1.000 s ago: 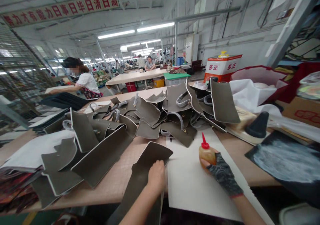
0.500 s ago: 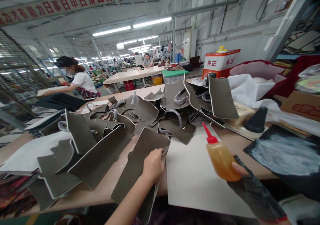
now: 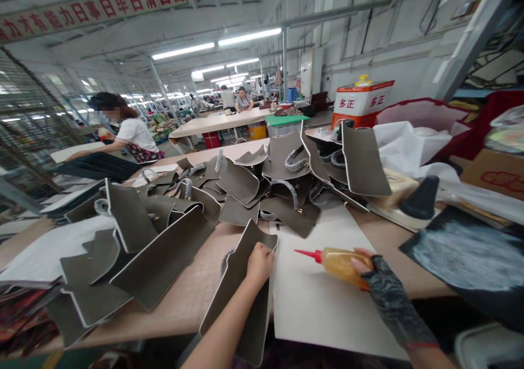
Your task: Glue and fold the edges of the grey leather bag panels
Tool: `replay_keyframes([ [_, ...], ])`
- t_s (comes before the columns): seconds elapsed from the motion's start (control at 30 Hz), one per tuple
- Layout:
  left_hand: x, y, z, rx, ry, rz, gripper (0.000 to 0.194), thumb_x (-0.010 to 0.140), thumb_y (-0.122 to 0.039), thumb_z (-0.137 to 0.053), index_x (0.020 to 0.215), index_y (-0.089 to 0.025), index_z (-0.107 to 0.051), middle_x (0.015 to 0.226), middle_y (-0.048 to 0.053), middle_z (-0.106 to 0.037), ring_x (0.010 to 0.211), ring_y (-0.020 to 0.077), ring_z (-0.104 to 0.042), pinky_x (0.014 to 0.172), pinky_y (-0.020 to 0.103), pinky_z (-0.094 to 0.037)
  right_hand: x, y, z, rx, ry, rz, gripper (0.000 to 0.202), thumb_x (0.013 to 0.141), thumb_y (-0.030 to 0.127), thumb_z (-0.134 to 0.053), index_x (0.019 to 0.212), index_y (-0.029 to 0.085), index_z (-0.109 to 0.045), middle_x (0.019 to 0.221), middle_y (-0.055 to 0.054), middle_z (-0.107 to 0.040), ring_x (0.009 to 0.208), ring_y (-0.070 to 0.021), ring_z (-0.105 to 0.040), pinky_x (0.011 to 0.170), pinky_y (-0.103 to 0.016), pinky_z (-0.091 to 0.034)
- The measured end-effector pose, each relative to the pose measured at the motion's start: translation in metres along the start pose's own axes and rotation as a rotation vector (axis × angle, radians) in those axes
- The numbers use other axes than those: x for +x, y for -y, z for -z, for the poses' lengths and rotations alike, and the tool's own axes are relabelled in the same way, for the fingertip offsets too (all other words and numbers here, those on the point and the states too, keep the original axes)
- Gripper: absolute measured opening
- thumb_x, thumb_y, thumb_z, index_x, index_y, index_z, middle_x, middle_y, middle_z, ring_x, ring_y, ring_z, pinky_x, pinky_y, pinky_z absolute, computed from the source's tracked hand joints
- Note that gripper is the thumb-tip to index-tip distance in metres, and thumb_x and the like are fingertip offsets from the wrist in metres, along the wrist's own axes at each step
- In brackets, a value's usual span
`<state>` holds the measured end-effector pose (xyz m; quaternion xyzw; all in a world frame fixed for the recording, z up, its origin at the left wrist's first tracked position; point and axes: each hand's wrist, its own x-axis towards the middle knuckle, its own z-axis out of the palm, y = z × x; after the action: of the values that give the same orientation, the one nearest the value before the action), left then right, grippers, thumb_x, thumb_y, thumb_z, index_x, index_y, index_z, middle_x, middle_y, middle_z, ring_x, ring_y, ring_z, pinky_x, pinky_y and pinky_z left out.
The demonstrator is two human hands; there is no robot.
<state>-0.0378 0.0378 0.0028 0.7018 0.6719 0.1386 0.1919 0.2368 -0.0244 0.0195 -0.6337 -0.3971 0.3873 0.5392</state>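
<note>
My left hand (image 3: 259,262) is closed on the upper edge of a grey-brown bag panel (image 3: 229,281) with pale edges, which is folded and tilted at the table's front. Part of a wrapped handle pokes out behind its left side. My right hand (image 3: 366,265), in a dark fingerless sleeve, is wrapped round a squeeze bottle (image 3: 341,265) of amber liquid. The bottle lies nearly level, its red nozzle pointing left toward the panel, apart from it. Beneath the bottle is a large white sheet (image 3: 319,309).
Several similar bag pieces (image 3: 164,254) with wrapped handles are heaped across the table (image 3: 196,281). At right are a dark cone-shaped object (image 3: 420,197), a black board with whitish smears (image 3: 462,249) and a red-white can (image 3: 360,104). A co-worker (image 3: 135,134) sits at left.
My right hand has swung the bottle from nozzle-up to nearly level, nozzle leftward. The panel in my left hand has turned and opened wider, showing the handle behind it.
</note>
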Motion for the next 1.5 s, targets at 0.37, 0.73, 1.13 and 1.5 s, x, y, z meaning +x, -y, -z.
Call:
replay_keyframes([
  [0.37, 0.0, 0.01, -0.009, -0.197, 0.005, -0.005, 0.022, 0.072, -0.008, -0.048, 0.076, -0.014, -0.069, 0.089, 0.005, -0.055, 0.082, 0.0139, -0.054, 0.077, 0.022, -0.043, -0.005, 0.005, -0.059, -0.333, 0.035, 0.274, 0.041, 0.078, 0.052, -0.047, 0.105, 0.022, -0.05, 0.101, -0.007, -0.057, 0.092, -0.0238, -0.056, 0.086, -0.04, -0.045],
  [0.73, 0.002, 0.012, -0.006, -0.255, 0.007, -0.005, 0.023, 0.072, -0.005, -0.049, 0.076, -0.012, -0.07, 0.084, 0.005, -0.058, 0.081, 0.014, -0.056, 0.077, 0.021, -0.043, 0.012, 0.007, -0.073, -0.386, 0.028, 0.371, 0.043, 0.079, 0.05, -0.047, 0.108, 0.018, -0.049, 0.101, -0.011, -0.057, 0.088, -0.0269, -0.057, 0.083, -0.044, -0.047],
  [1.13, 0.004, 0.017, -0.009, -0.284, -0.047, 0.024, 0.016, 0.067, -0.003, -0.055, 0.072, -0.012, -0.067, 0.081, 0.005, -0.06, 0.081, 0.0154, -0.057, 0.077, 0.024, -0.043, 0.018, 0.006, -0.072, -0.382, 0.064, 0.348, 0.039, 0.077, 0.047, -0.05, 0.104, 0.019, -0.051, 0.1, -0.01, -0.058, 0.088, -0.0258, -0.057, 0.085, -0.043, -0.047],
  [1.5, 0.004, 0.02, -0.012, -0.278, -0.062, 0.022, 0.012, 0.068, -0.006, -0.058, 0.073, -0.012, -0.067, 0.081, 0.005, -0.061, 0.08, 0.0155, -0.057, 0.075, 0.024, -0.043, 0.014, 0.006, -0.072, -0.398, 0.075, 0.34, 0.039, 0.075, 0.046, -0.049, 0.102, 0.018, -0.053, 0.1, -0.01, -0.059, 0.091, -0.0259, -0.057, 0.087, -0.042, -0.046],
])
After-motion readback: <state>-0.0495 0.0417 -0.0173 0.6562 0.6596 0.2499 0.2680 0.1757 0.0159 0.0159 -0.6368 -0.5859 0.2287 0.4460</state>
